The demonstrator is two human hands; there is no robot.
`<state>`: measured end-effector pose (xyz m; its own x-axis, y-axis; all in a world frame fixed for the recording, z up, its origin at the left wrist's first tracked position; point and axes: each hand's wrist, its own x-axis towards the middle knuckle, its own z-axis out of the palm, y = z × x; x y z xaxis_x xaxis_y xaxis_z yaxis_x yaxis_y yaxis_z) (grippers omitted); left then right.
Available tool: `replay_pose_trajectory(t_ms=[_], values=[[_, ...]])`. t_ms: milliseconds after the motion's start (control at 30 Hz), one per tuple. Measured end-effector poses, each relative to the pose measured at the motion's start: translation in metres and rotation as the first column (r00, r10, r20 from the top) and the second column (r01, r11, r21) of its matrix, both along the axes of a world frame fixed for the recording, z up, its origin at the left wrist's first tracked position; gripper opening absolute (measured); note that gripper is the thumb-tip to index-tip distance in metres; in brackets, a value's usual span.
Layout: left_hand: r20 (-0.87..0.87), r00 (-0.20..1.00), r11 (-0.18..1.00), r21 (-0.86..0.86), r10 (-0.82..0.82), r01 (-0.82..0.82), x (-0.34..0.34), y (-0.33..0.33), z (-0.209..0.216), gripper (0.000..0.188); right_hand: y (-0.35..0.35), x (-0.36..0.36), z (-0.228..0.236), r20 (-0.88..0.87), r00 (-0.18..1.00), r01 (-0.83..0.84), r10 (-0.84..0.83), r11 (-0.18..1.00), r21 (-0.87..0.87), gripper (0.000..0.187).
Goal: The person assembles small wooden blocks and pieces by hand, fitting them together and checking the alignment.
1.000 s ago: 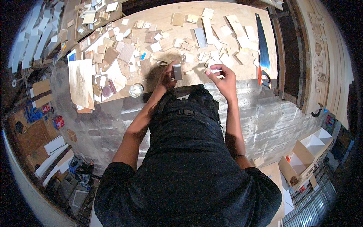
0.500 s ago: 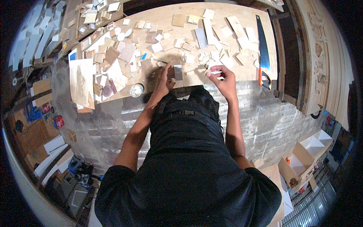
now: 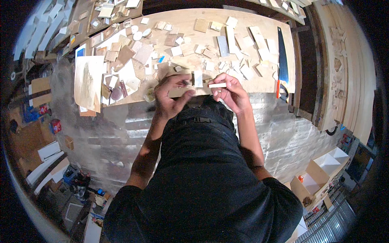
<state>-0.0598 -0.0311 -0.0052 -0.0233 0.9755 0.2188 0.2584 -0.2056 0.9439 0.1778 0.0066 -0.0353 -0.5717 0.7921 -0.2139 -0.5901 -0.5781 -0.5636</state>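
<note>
The right hand [image 3: 234,95] pinches a short, pale wooden strip [image 3: 218,85] between thumb and fingers, the fingers curled; the strip lies nearly level across the view, its long axis running left to right and one end pointing toward the left hand [image 3: 165,97]. That hand is spread in a loose C, thumb well apart from the slightly blurred fingers. Its fingertips come close to a small pale block [image 3: 197,79] with a dark edge, between the two hands; whether they touch it I cannot tell. Strip and hands are at the near edge of a wooden workbench [image 3: 265,83]. Beyond them lie scattered wood offcuts [image 3: 208,52]; a round container [image 3: 150,95] sits just beside the left hand, and a handsaw [image 3: 282,60] lies far right.
</note>
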Motion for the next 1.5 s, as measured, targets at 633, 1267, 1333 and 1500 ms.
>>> replay_pose_trajectory(t_ms=[633,1267,1333,1500], values=[[0.502,0.858,0.922,-0.268,-0.113,0.279,-0.155,-0.096,-0.029,0.035,-0.049,-0.175,0.005,0.458,0.778,-0.519,0.430,0.851,0.082,0.018],[0.619,0.785,0.858,-0.411,0.015,0.308,-0.199,-0.131,-0.044,0.053,-0.076,-0.232,-0.026,0.441,0.744,-0.561,0.502,0.828,0.004,0.019],[0.633,0.773,0.848,-0.435,0.048,0.304,-0.200,-0.135,-0.048,0.050,-0.079,-0.234,-0.027,0.489,0.731,-0.548,0.476,0.836,0.006,0.019],[0.645,0.752,0.851,-0.465,0.137,0.244,-0.200,-0.141,-0.055,0.048,-0.083,-0.248,-0.026,0.628,0.660,-0.547,0.413,0.837,0.025,0.019]])
